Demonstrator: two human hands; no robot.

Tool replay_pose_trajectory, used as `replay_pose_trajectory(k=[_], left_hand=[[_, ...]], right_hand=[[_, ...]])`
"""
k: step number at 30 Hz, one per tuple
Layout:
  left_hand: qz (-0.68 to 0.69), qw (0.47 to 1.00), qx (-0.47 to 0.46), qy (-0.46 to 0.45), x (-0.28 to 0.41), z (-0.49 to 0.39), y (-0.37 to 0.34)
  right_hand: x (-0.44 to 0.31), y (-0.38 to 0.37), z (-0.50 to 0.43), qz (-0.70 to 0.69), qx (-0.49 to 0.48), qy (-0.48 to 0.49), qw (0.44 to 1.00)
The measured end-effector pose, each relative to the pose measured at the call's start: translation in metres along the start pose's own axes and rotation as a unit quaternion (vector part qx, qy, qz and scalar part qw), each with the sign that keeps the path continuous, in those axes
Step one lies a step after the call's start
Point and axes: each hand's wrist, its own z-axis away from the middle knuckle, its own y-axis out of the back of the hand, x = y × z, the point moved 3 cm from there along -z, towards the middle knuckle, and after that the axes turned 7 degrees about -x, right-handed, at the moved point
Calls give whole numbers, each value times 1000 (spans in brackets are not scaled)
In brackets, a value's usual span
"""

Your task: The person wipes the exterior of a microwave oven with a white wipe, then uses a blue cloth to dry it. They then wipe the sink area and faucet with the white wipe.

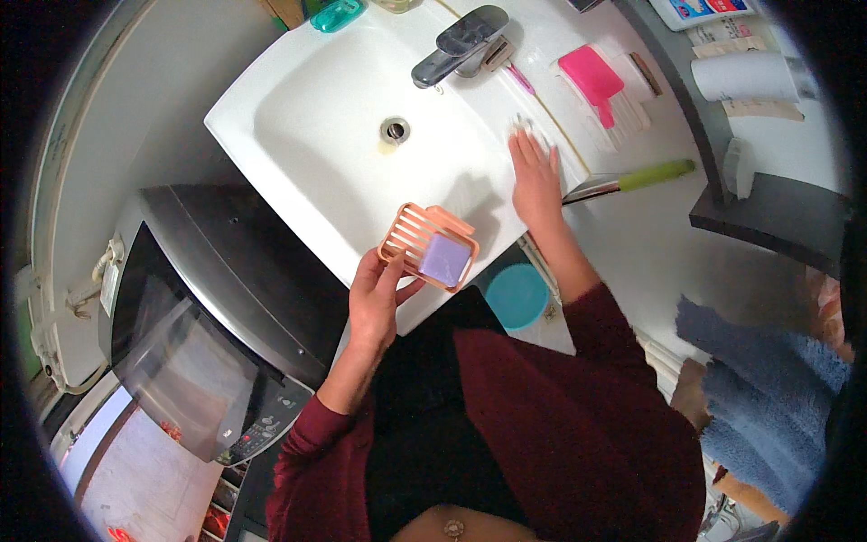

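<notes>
My left hand (376, 294) grips an orange slotted soap dish (408, 234) by its near left corner, above the near edge of a white washbasin (291, 88). A bar of purple soap (444, 259) lies in the dish's right part. My right hand (534, 177) rests on the basin's right rim with its fingers stretched out. Its fingertips are near something small and whitish that is too blurred to tell. A chrome faucet (467, 37) stands at the back of the basin, and the metal drain (395, 131) shows in the bowl.
A pink brush (590, 73) lies on the back right ledge. A green-handled tool (656, 175) sticks out beside the basin. Below the rim is a teal round container (517, 296). A dark-lidded washing machine (237, 271) stands at the left, and a grey shelf (765, 210) at the right.
</notes>
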Motion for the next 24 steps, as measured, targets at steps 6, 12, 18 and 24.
replay_pose_trajectory(k=[6, 12, 18, 24], left_hand=[[13, 1000, 4, 6, -4, 1, -3], [22, 1000, 1, 0, -3, 3, -5], [20, 1000, 14, -9, -3, 3, -5], [12, 1000, 11, -6, 2, 2, -6]], right_hand=[[-19, 2, -113, 69, 8, 40, 997], [0, -9, -42, -41, -9, 83, 996], [20, -3, 16, -88, -44, 60, 993], [-9, -2, -77, -104, 9, 125, 987]])
